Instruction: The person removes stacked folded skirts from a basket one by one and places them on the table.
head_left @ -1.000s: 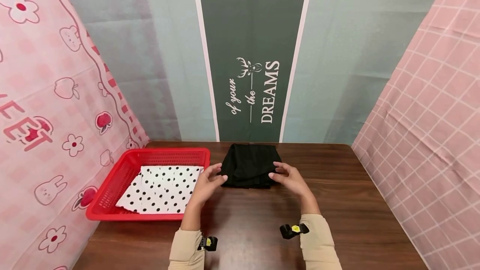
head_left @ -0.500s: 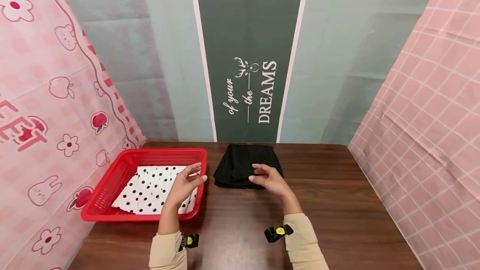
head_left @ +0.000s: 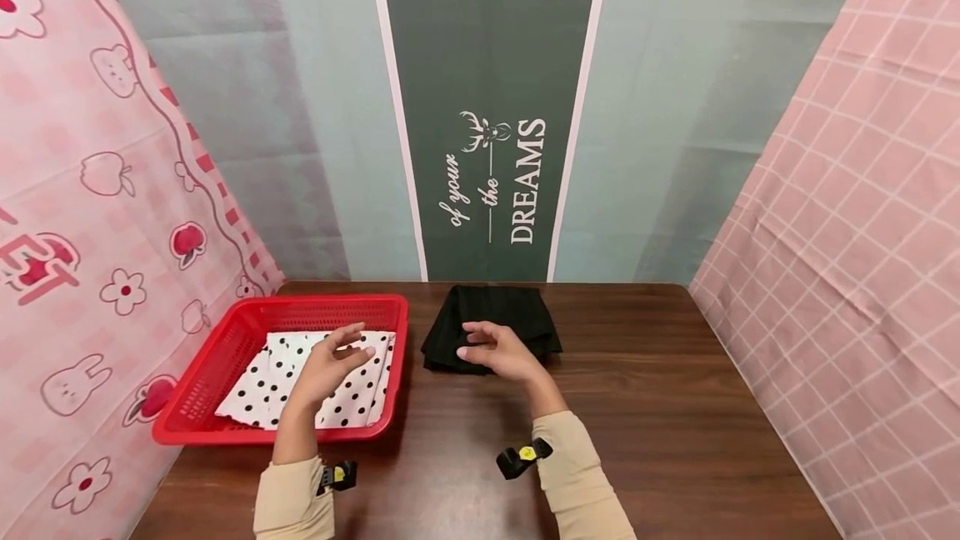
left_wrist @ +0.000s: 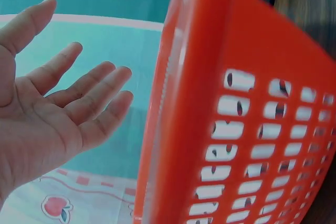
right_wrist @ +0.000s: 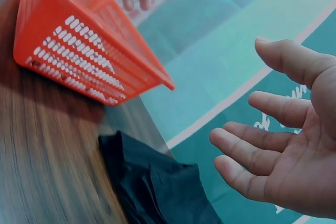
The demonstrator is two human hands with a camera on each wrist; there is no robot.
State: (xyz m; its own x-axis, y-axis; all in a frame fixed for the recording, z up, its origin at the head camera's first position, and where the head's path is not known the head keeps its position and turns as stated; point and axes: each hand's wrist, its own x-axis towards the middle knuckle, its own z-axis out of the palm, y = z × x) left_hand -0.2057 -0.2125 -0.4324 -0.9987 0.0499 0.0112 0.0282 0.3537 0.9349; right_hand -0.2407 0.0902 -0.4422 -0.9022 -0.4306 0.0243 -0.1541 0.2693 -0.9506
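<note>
My left hand (head_left: 324,369) hovers over the red plastic basket (head_left: 399,373), its fingers loosely spread and holding nothing. Inside that basket lies a folded white cloth with black dots (head_left: 262,386), partly hidden behind the hand in the head view. In the left wrist view the dotted cloth shows through the holes of the basket's side wall (left_wrist: 205,103). My right hand (head_left: 504,352) is above the front left part of a folded black cloth (head_left: 517,307), fingers relaxed and nothing between them. The right wrist view shows the black cloth (right_wrist: 168,187) on the table, apart from that hand.
Both cloths and the basket are on a dark brown wooden table (head_left: 637,407). A grey-green curtain (head_left: 645,148) hangs behind its far edge. Pink printed fabric (head_left: 97,232) borders the left side, and a pink checked sheet (head_left: 840,273) the right.
Both hands have moved left: the left from beside the black cloth to over the basket, the right from the black cloth's right edge toward its left part. The cloths stay put on table and basket.
</note>
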